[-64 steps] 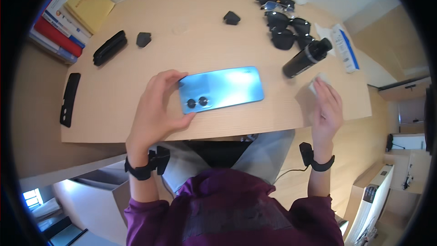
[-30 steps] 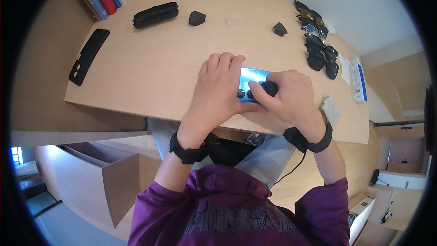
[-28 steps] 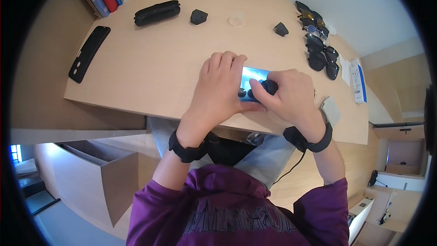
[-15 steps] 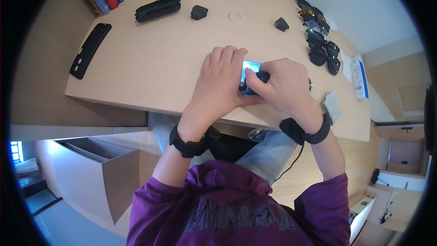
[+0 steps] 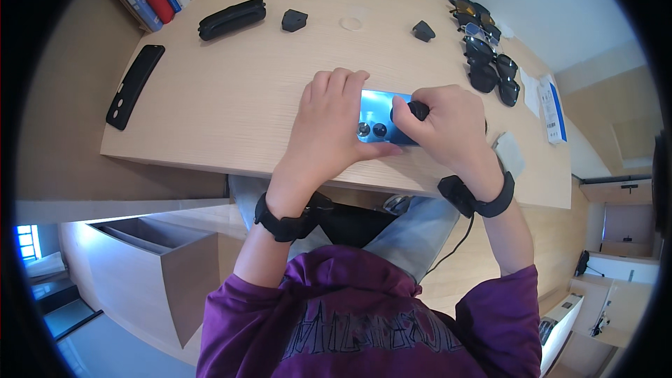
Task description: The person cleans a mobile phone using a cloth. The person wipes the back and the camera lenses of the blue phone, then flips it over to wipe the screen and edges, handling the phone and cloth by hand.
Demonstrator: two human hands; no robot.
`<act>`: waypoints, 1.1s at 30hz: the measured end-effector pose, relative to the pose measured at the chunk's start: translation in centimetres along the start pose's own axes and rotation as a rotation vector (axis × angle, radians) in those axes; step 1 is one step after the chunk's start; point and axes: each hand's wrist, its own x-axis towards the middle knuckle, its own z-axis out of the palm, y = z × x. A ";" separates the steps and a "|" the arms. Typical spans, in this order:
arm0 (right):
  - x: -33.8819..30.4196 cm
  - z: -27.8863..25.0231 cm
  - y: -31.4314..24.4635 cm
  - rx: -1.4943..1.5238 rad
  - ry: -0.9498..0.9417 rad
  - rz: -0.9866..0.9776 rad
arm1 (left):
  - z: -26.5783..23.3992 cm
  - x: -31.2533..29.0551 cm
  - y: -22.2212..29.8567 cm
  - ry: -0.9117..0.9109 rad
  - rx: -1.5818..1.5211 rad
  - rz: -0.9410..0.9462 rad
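Observation:
A shiny blue smartphone (image 5: 378, 106) lies back side up over the near part of the desk, two round camera lenses showing at its near left corner. My left hand (image 5: 329, 115) grips its left end, thumb along the near edge and fingers curled at the far side. Closed around a black rounded object (image 5: 418, 110), my right hand (image 5: 451, 119) holds it against the right part of the phone's back. Most of that object is hidden by my fingers, so its kind cannot be made out.
A black phone case (image 5: 135, 87) lies at the left, with a black glasses case (image 5: 232, 19), small black pieces (image 5: 295, 20) and a clear ring (image 5: 351, 23) farther back. Several sunglasses (image 5: 483, 73), a blue-white box (image 5: 553, 112) and a pale cloth (image 5: 509, 154) are at the right.
My right hand has moved the black object rightward across the phone, uncovering the lenses. My left hand still grips the left end. The whole view has shifted slightly.

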 end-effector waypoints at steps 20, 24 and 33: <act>-3.2 -2.7 13.5 1.079 0.288 0.338 | 0.1 0.0 -0.1 -0.013 0.016 0.015; -3.9 -3.0 13.4 1.056 0.290 0.325 | 0.0 0.2 0.1 -0.033 0.002 0.006; -11.4 -3.8 12.8 0.424 0.360 0.308 | 0.0 0.2 0.2 -0.058 0.009 0.019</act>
